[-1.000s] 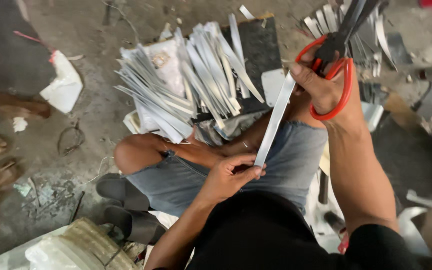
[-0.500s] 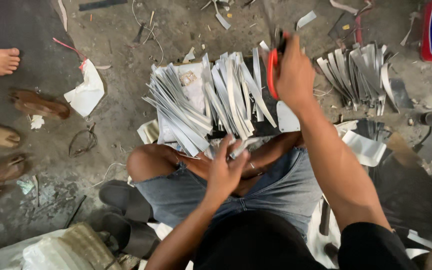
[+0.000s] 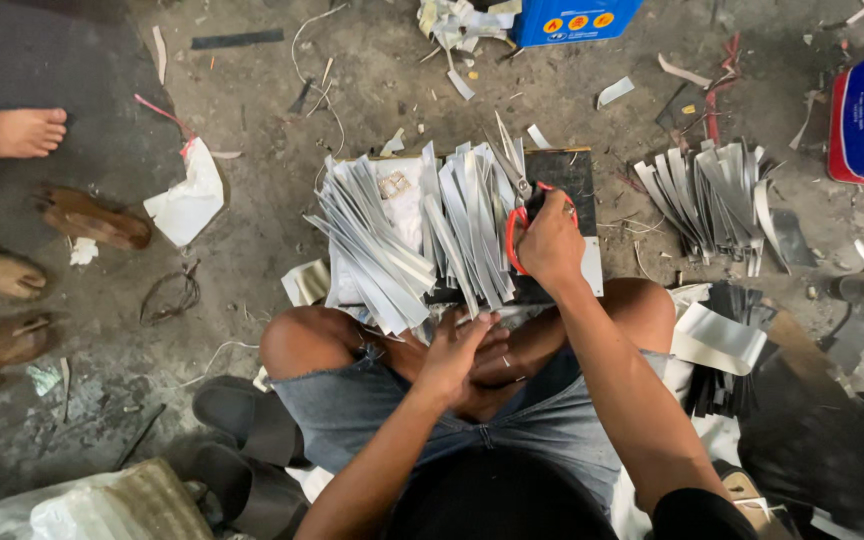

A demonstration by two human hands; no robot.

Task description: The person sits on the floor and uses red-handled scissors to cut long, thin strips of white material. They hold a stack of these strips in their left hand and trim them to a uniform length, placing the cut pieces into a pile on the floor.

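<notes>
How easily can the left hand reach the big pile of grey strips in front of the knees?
Probably yes: the left hand is empty, fingers spread, right at the near edge of the pile of grey strips, with nothing between them.

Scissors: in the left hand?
No, the red-handled scissors are in the right hand; the left hand rests at the strip pile.

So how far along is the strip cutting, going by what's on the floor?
Done: a big fan of cut grey strips lies ahead of the knees, with a second pile to the right. In hand: the right hand holds red-handled scissors over the main pile; the left hand rests at its near edge, holding no strip that I can see. Left: uncut sheets by the right knee.
</notes>
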